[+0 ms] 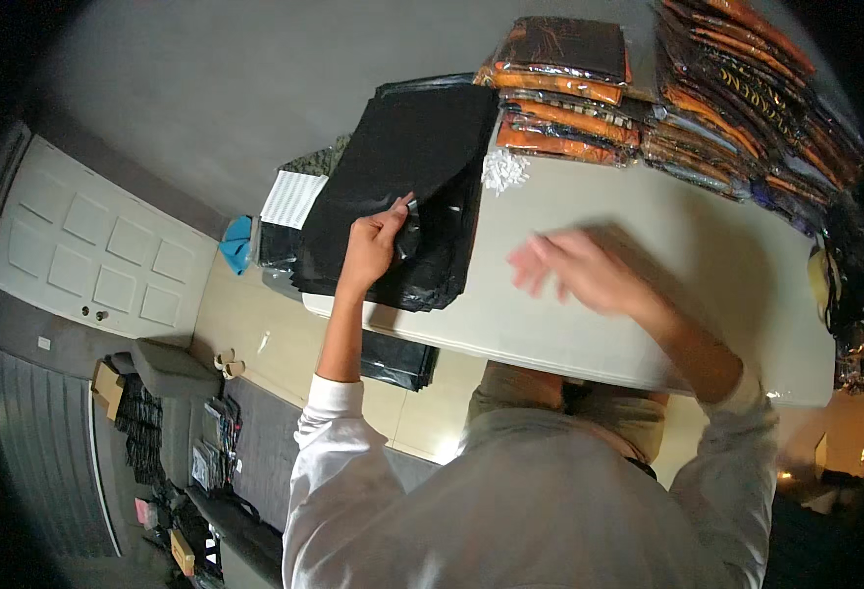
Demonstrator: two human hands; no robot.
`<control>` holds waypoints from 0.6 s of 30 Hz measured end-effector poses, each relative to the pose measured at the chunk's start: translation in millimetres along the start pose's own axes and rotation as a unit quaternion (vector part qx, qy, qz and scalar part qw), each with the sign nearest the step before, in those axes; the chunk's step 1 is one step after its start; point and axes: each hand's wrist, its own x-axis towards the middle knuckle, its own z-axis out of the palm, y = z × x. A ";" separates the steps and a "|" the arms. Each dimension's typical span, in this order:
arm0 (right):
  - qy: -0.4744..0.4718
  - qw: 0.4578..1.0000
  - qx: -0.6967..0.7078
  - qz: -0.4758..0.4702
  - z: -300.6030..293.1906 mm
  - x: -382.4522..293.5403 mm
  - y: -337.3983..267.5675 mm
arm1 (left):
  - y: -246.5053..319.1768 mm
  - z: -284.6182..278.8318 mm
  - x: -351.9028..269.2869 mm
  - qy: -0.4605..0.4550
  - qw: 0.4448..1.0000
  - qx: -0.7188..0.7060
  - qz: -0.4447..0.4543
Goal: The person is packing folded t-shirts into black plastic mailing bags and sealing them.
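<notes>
A thick stack of flat black plastic bags (417,140) lies at the left end of the white table (549,331). On top of it, my left hand (374,247) pinches the lifted edge of the uppermost bag between thumb and fingers. The bag's near side is folded up around that grip. My right hand (575,269) hangs over the bare tabletop to the right of the stack, blurred by motion. Its fingers are apart and nothing shows in them. Between the stack and the clear-wrapped packets sits a small heap of white slips (504,171).
Orange and black folded garments in clear wrap (564,110) stand piled at the back, with taller piles (748,96) to their right. A printed sheet (293,199) lies left of the stack. Below the table are more black packages (399,361). A white door (100,235) is far left.
</notes>
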 end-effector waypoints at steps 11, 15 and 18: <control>0.148 0.968 0.177 0.101 -16.6 189.3 24.1 | 100.7 55.2 -36.2 -0.013 0.970 0.149 0.192; 0.049 0.987 0.140 0.059 -27.7 148.5 -44.6 | 129.0 19.6 -33.6 0.018 0.975 0.149 0.165; -0.108 0.991 0.081 0.023 -52.4 109.3 -101.1 | 166.7 -21.3 13.3 0.011 0.942 0.183 0.280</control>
